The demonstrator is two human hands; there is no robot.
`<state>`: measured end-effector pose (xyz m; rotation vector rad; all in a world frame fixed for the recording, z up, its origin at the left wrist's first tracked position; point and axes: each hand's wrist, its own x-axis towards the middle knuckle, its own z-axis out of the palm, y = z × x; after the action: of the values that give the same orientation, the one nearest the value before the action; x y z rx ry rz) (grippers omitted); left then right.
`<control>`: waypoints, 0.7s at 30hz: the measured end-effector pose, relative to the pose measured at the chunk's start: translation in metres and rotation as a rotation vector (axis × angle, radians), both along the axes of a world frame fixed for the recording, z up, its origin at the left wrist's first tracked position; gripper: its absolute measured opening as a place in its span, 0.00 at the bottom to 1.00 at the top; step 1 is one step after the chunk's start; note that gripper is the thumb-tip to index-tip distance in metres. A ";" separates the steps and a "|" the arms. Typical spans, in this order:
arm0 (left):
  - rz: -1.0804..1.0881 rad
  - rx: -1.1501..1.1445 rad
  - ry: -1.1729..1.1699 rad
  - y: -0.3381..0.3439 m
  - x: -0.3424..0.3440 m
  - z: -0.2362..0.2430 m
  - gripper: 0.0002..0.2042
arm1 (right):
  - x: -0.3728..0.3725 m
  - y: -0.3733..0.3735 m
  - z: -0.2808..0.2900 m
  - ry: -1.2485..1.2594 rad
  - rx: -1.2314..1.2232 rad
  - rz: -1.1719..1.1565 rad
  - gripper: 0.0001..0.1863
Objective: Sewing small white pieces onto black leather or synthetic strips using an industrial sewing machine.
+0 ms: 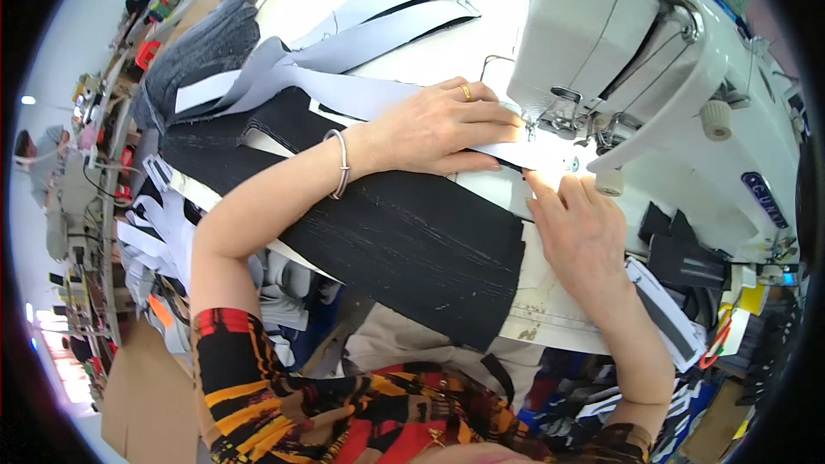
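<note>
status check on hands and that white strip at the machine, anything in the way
Left hand resting on white strip. Right hand close by, at sewing machine. Glare hides detail there, blockage can't be told.

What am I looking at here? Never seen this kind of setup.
No robot: just a person's two bare hands at a white sewing machine. The single picture comes from a fisheye camera on the person's head, looking down, so straight edges bend near the rim.

The left hand lies across a pale strip. The right hand has its fingers at the strip's near edge, close to the needle area; whether they pinch it isn't clear.

Also on the white table: a large black fabric piece, more pale strips and dark grey cloth.
</note>
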<state>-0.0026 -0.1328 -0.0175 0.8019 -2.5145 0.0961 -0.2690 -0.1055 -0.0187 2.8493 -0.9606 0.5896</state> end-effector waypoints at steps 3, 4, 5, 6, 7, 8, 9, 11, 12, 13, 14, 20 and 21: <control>-0.025 0.112 0.075 -0.001 0.000 0.003 0.15 | 0.004 0.001 0.004 -0.021 -0.023 -0.009 0.18; -0.054 0.099 0.100 -0.004 0.002 0.001 0.13 | 0.004 0.002 0.005 -0.026 -0.045 -0.005 0.16; -0.083 0.085 0.125 -0.006 0.003 -0.001 0.12 | 0.004 0.002 0.005 -0.030 -0.037 -0.014 0.16; -0.089 0.091 0.119 -0.006 0.002 0.000 0.12 | 0.003 0.001 0.005 -0.012 -0.038 -0.019 0.16; -0.056 0.107 0.117 -0.006 0.001 0.001 0.11 | 0.003 0.001 0.005 0.008 -0.040 -0.022 0.16; -0.021 0.122 0.116 -0.006 0.001 0.003 0.10 | 0.003 0.001 0.004 0.004 -0.036 -0.027 0.16; -0.025 0.125 0.115 -0.007 0.000 0.004 0.10 | 0.002 0.000 0.003 -0.001 -0.037 -0.027 0.15; -0.088 0.162 0.145 -0.007 -0.002 0.005 0.08 | 0.001 0.001 0.004 -0.004 -0.038 -0.028 0.15; -0.090 0.164 0.143 -0.006 -0.001 0.004 0.08 | 0.001 0.002 0.005 -0.009 -0.017 -0.001 0.15; -0.090 0.154 0.148 -0.005 -0.001 0.003 0.08 | 0.002 0.002 0.005 -0.014 0.004 0.026 0.15; -0.090 0.143 0.154 -0.005 -0.001 0.003 0.07 | 0.002 0.002 0.004 -0.016 0.004 0.025 0.15; -0.026 0.138 0.114 -0.011 0.002 0.002 0.07 | 0.004 0.000 0.001 -0.021 -0.068 -0.015 0.16; -0.036 0.092 0.135 -0.014 0.001 0.001 0.07 | 0.004 0.000 0.000 -0.015 -0.081 -0.039 0.16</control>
<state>-0.0013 -0.1470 -0.0163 0.7721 -2.4190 -0.0844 -0.2654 -0.1058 -0.0189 2.7530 -0.9692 0.6319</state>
